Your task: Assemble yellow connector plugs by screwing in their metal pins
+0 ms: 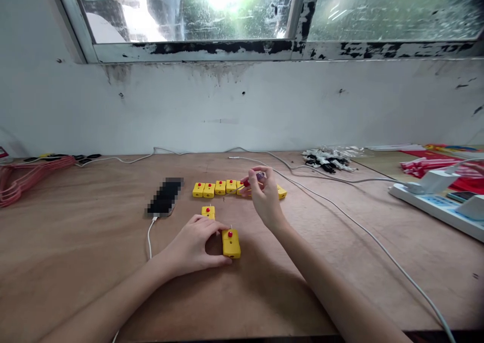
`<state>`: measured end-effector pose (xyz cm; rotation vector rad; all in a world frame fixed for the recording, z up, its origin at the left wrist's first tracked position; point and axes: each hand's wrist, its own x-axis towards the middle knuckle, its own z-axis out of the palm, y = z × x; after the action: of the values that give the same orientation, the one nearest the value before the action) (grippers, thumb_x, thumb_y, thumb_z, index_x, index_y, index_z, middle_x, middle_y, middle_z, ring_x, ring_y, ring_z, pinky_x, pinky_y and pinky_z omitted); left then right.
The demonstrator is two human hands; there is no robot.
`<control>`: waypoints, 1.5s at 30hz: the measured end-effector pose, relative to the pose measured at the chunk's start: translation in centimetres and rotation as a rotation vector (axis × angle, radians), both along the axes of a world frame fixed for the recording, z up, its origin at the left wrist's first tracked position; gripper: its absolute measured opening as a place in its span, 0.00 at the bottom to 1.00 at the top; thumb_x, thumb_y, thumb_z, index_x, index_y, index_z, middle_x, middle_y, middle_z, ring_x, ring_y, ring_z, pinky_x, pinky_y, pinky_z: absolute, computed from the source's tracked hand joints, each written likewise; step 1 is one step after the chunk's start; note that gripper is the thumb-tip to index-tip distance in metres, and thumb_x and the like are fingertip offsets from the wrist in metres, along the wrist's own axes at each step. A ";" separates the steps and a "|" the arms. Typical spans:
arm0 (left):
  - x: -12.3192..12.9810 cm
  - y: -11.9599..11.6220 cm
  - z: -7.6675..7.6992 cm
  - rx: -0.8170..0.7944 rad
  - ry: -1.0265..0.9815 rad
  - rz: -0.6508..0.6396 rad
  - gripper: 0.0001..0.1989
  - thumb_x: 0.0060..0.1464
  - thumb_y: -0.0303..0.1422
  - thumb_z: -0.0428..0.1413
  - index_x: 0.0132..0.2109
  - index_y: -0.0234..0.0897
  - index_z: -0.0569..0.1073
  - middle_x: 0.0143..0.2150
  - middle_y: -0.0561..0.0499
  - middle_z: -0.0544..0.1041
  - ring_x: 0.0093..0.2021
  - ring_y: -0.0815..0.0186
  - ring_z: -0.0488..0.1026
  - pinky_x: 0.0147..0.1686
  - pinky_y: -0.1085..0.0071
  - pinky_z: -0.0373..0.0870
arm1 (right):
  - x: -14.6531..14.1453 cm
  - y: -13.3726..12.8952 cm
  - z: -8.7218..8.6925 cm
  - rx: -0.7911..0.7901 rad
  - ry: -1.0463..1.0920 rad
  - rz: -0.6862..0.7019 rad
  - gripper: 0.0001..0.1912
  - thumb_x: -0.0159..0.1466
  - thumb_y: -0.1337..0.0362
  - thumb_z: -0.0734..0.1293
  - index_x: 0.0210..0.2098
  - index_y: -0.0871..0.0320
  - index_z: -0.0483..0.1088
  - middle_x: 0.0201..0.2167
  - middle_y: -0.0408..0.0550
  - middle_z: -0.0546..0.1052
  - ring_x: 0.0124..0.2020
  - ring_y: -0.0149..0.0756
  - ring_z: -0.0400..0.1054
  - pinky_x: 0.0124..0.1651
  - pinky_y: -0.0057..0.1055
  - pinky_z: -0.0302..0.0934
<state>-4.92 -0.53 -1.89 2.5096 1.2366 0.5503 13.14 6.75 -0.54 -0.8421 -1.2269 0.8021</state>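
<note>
Head view: the left hand [192, 247] lay with its fingers [217, 231] curled against a rectangular yellow plastic block [231, 244] with a red stud, near the front of the plywood counter [75, 252]. The right hand [266, 199] pinched a slim red-handled screwdriver [246, 182] above a row of yellow blocks [220, 187]. Eight blocks showed: six in that row, two in front. They looked light and stiff, easiest held by their long sides. One black smartphone [165, 196] lay beside them.
</note>
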 end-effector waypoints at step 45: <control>1.3 2.5 -0.1 0.088 -0.198 -0.066 0.05 0.56 0.32 0.55 0.34 0.39 0.75 0.40 0.50 0.77 0.42 0.63 0.72 0.45 0.65 0.67 | -0.5 -3.8 1.4 0.249 -0.460 -0.030 0.08 0.68 0.56 0.55 0.37 0.53 0.59 0.21 0.38 0.66 0.22 0.28 0.65 0.22 0.23 0.56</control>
<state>-3.59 1.94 -1.96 2.4852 1.0755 0.8309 12.64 2.92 0.84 -0.8620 -1.6754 0.4262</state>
